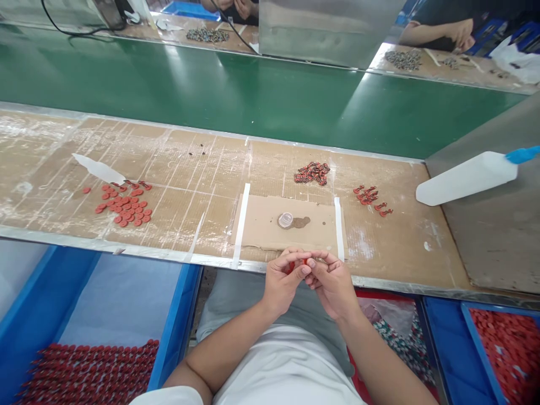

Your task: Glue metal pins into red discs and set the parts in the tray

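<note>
In front of my body, at the table's near edge, both hands meet with the fingers pinched together. My left hand (280,284) holds a small red piece (291,267), mostly covered by the fingers. My right hand (335,284) pinches at the same spot, with a bit of red showing by its thumb. Just beyond them lies a cardboard sheet (265,225) taped down at both sides. A small round clear dish (285,220) rests on it beside a brown stain.
Red discs (126,208) lie at left, near a white strip (99,169). Dark-and-red small parts (312,173) and red pieces with stems (367,195) lie at right, before a white bottle (468,177). Blue bins (169,326) flank my lap. A green belt (211,90) runs behind; co-workers' hands (462,35) show beyond.
</note>
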Action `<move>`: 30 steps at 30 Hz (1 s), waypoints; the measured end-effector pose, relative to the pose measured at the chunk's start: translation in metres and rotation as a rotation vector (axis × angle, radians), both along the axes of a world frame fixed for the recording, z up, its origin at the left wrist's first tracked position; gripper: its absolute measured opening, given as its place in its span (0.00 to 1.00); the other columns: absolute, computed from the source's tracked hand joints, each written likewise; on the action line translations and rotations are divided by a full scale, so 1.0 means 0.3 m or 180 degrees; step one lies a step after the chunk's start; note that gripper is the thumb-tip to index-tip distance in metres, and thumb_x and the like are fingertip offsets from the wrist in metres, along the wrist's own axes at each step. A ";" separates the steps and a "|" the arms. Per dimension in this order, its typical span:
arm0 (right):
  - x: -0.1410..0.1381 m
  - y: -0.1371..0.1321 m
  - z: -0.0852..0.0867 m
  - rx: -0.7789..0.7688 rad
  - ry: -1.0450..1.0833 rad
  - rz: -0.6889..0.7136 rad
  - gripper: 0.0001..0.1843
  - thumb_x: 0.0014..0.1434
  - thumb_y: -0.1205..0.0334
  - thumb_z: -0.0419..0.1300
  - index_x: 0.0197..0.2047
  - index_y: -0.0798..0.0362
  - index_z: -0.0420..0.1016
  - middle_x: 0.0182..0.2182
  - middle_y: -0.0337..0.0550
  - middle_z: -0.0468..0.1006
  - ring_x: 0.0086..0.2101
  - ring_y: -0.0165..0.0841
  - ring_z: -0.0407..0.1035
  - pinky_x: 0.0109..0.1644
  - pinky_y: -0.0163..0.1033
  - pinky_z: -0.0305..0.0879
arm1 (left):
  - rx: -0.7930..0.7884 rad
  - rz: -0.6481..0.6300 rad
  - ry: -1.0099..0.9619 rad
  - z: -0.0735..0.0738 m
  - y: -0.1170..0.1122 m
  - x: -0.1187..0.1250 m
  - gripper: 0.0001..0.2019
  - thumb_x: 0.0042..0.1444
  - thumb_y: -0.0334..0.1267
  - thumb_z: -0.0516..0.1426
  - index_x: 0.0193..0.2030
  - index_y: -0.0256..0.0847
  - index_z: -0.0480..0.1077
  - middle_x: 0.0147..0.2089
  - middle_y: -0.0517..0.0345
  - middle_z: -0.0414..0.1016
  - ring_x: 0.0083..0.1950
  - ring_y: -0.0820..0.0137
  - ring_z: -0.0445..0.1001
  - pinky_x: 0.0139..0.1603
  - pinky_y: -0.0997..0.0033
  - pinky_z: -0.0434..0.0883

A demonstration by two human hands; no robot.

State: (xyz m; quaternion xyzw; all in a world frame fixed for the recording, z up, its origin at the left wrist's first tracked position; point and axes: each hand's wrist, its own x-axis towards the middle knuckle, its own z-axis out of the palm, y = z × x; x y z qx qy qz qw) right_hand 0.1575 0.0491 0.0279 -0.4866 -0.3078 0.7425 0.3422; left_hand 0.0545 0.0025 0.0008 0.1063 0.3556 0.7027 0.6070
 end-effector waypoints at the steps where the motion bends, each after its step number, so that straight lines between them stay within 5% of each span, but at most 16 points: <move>1: -0.001 -0.004 -0.001 0.0044 0.0009 0.0001 0.22 0.41 0.55 0.77 0.37 0.52 0.75 0.16 0.33 0.76 0.17 0.27 0.69 0.17 0.27 0.61 | 0.0084 0.0038 0.0113 0.000 -0.001 0.000 0.10 0.47 0.38 0.70 0.39 0.46 0.82 0.41 0.57 0.71 0.34 0.74 0.69 0.32 0.71 0.71; 7: 0.022 0.007 0.001 0.0237 0.0138 0.0316 0.21 0.42 0.56 0.77 0.38 0.51 0.76 0.14 0.29 0.72 0.15 0.24 0.64 0.20 0.28 0.62 | 0.0375 -0.0317 0.0099 0.020 -0.007 -0.015 0.13 0.51 0.45 0.68 0.44 0.48 0.82 0.42 0.54 0.77 0.27 0.74 0.70 0.29 0.68 0.67; 14: 0.028 0.059 0.036 0.0514 -0.0265 0.0756 0.31 0.42 0.57 0.77 0.49 0.52 0.75 0.14 0.30 0.73 0.13 0.23 0.60 0.17 0.29 0.57 | 0.0393 -0.0381 0.0097 0.040 -0.007 -0.033 0.11 0.55 0.46 0.66 0.41 0.44 0.82 0.42 0.54 0.78 0.25 0.80 0.58 0.26 0.72 0.55; 19: -0.010 0.093 0.075 0.1735 -0.0826 0.0794 0.20 0.52 0.52 0.71 0.45 0.52 0.79 0.25 0.41 0.83 0.20 0.31 0.72 0.24 0.36 0.71 | 0.0179 0.0165 -0.0242 0.065 0.007 -0.074 0.12 0.53 0.46 0.67 0.40 0.42 0.81 0.36 0.55 0.76 0.27 0.79 0.59 0.27 0.75 0.61; 24: -0.065 0.314 0.069 0.3714 -0.2318 0.0328 0.16 0.57 0.52 0.67 0.46 0.49 0.81 0.38 0.45 0.85 0.29 0.33 0.76 0.35 0.39 0.72 | 0.0108 0.0509 -0.0597 0.079 0.021 -0.160 0.13 0.53 0.42 0.67 0.45 0.43 0.79 0.40 0.55 0.77 0.26 0.80 0.56 0.23 0.80 0.59; 30: -0.175 0.628 -0.031 0.4245 -0.3374 0.0763 0.17 0.56 0.52 0.67 0.45 0.53 0.82 0.40 0.49 0.82 0.38 0.41 0.76 0.45 0.46 0.70 | 0.0248 0.0728 -0.0822 0.061 0.029 -0.233 0.13 0.51 0.40 0.69 0.43 0.41 0.79 0.39 0.57 0.76 0.28 0.82 0.60 0.21 0.88 0.60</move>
